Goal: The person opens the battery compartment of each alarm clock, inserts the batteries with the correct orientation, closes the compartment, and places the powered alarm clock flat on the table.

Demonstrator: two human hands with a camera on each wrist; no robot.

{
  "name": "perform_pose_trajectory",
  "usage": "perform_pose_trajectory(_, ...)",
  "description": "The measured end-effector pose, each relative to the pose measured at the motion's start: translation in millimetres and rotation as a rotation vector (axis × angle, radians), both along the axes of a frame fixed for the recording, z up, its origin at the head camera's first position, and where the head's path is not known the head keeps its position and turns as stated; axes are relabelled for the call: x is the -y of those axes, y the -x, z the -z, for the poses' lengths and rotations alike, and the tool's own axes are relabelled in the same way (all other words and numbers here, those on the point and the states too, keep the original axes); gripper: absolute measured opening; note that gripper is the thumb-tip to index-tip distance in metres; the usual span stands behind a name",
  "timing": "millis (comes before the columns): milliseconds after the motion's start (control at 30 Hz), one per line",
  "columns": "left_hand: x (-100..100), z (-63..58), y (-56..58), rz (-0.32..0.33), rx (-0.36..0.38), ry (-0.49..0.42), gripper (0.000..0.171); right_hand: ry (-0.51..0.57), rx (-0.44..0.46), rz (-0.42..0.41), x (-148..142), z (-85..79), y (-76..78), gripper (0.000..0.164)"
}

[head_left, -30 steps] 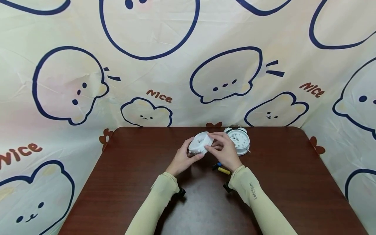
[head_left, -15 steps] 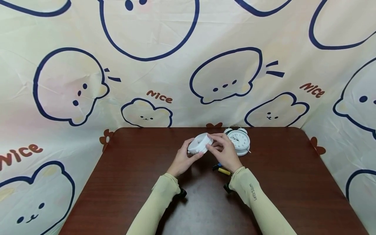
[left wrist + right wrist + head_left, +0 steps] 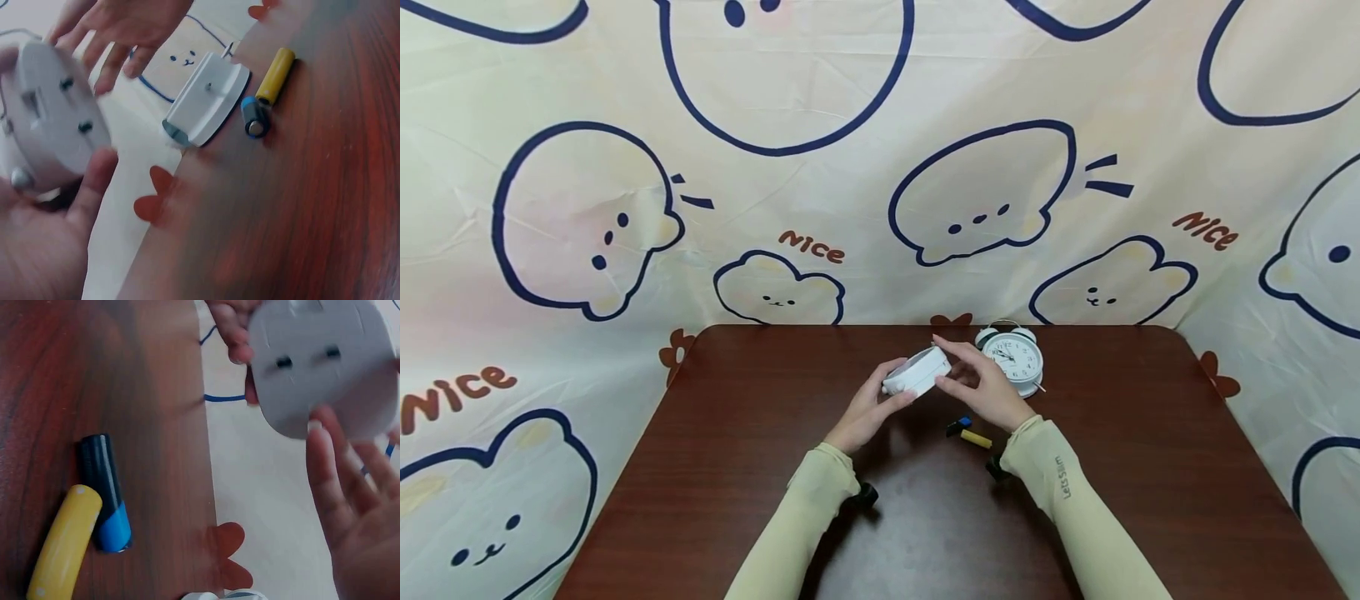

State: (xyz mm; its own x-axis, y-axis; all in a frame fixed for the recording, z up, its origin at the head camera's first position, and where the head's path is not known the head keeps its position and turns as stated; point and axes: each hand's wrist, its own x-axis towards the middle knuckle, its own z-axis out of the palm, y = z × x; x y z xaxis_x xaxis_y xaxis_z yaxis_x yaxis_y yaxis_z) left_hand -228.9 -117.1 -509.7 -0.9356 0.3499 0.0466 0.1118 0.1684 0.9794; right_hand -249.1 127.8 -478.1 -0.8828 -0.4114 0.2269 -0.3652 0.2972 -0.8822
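Note:
A small white clock [image 3: 917, 372] is held up over the table, tilted, its back with two black knobs showing in the right wrist view. My left hand [image 3: 867, 406] grips it at the left side, thumb along the near edge. My right hand [image 3: 988, 393] is at its right edge, thumb and fingers spread apart. In the left wrist view the right hand's fingers [image 3: 119, 59] hang loosely beside the clock. A yellow battery [image 3: 976, 438] and a black-and-blue battery [image 3: 105, 487] lie on the table below.
A white twin-bell alarm clock [image 3: 1015, 358] stands just behind my right hand, near the table's far edge. The dark brown wooden table [image 3: 760, 450] is backed by a cream cloth [image 3: 865, 200] with cartoon prints.
The small clock has turned, so its face is no longer visible from the head. My right hand has loosened from its edge and shifted slightly right. The left hand keeps its grip.

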Motion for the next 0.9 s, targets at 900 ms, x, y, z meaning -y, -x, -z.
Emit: perform_pose_trajectory(900,11,-0.1,3.2,0.167,-0.149,0.076,0.077,-0.122,-0.153,0.034,-11,-2.8,5.1,0.047)
